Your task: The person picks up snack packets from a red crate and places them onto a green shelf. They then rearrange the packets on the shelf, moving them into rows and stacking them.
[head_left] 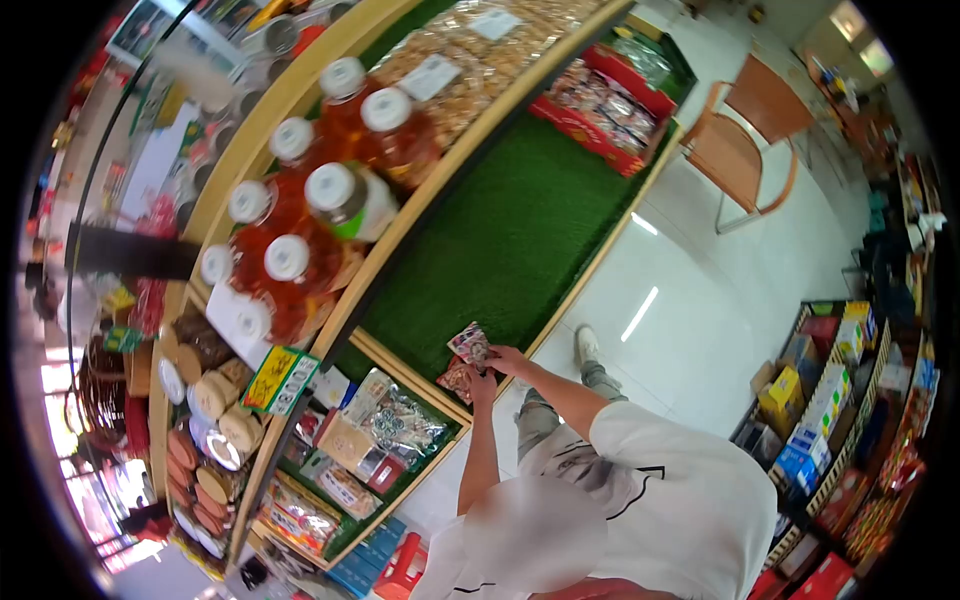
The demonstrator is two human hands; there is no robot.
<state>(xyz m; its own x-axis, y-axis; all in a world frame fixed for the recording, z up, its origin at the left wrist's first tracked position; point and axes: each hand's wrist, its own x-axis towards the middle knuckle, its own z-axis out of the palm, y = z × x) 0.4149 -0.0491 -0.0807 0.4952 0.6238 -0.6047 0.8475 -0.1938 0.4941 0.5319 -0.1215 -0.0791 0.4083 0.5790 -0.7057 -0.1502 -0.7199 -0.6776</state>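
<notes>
My left hand (483,383) and my right hand (508,361) meet over the near corner of the green-lined display shelf (500,235). Between their closed fingers is a small printed snack packet (467,343), pinkish with white and dark patches. Just below it, a reddish-brown packet (456,379) lies against the wooden divider (400,365), partly covered by my left hand.
A red carton (628,160) of wrapped snacks stands at the shelf's far end. Large white-capped jars (335,190) fill the upper tier. Bagged goods (390,420) lie in the neighbouring compartment. A brown chair (745,150) stands on the white floor, boxed stock (800,440) to the right.
</notes>
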